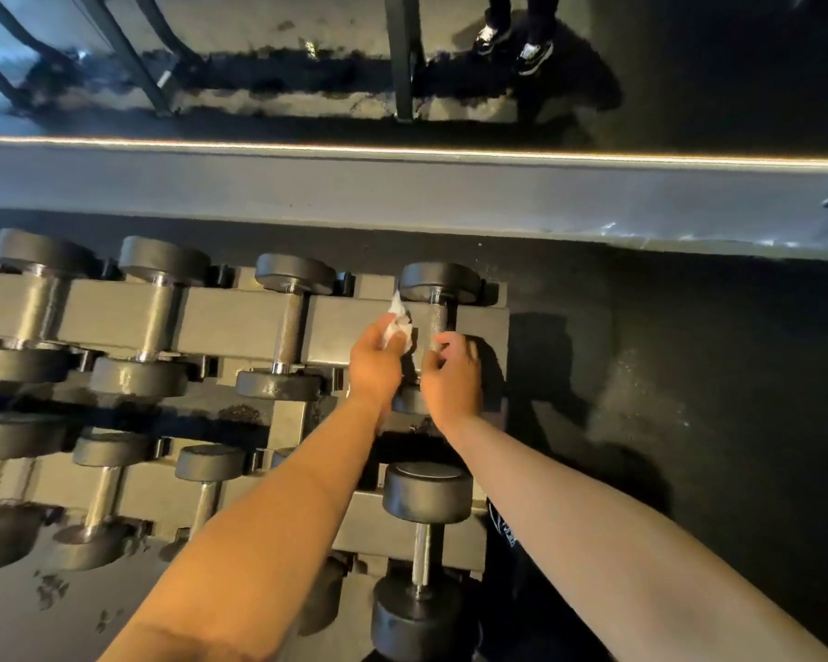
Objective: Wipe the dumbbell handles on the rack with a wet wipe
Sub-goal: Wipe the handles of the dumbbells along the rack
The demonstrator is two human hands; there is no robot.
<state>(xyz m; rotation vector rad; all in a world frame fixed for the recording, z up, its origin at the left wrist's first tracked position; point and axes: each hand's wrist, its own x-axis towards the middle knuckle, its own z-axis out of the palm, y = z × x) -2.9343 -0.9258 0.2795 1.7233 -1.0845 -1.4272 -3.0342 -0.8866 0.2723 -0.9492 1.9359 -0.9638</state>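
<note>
Handle [436, 322]: rightmost top-row dumbbell; long axis 12–6 o'clock.
Left hand [376, 363]: grasps wet wipe [397, 327], at handle's 9 o'clock.
Right hand [452, 375]: nearer; fingers curled at handle's lower end.

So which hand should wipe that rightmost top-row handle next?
Left. The left hand already holds the wet wipe right beside the handle, while the right hand grips the handle's near end, steadying it.
</note>
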